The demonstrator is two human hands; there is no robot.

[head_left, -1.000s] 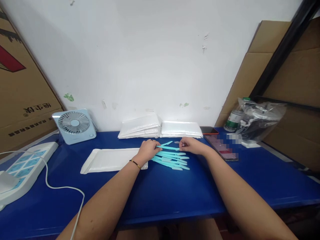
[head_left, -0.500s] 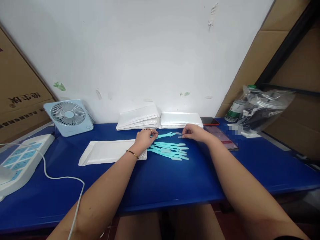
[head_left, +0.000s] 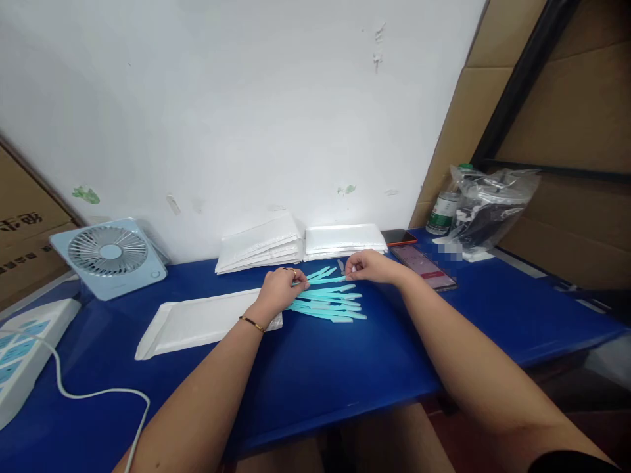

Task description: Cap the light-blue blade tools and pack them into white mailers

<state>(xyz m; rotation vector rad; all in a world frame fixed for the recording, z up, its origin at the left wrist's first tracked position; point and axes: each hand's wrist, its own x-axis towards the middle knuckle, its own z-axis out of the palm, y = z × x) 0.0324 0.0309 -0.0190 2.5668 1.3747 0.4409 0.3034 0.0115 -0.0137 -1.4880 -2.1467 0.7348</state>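
Note:
A turquoise eyebrow razor [head_left: 328, 280] spans the gap between my two hands. My left hand [head_left: 283, 289] pinches its left end, and the fingers of my right hand [head_left: 367, 266] are closed at its tip. Just below, several more turquoise razors [head_left: 328, 305] lie fanned out on the blue table [head_left: 325, 374], their left ends partly under my left hand. A couple of razors lie behind the held one. Beside my right fingertips is a small clear cover [head_left: 340, 265]. A white padded envelope [head_left: 197, 320] lies flat beneath my left wrist.
Two stacks of white envelopes, a left stack [head_left: 259, 246] and a right stack [head_left: 345, 240], sit against the wall. Phones [head_left: 424, 266], a bottle [head_left: 444, 210] and a plastic bag [head_left: 497, 203] are on the right. A fan [head_left: 111, 256] and power strip [head_left: 34, 355] stand left.
The view has shifted a little. My right hand has come to the tip of a razor now stretched between both hands; before, it was by the small clear covers.

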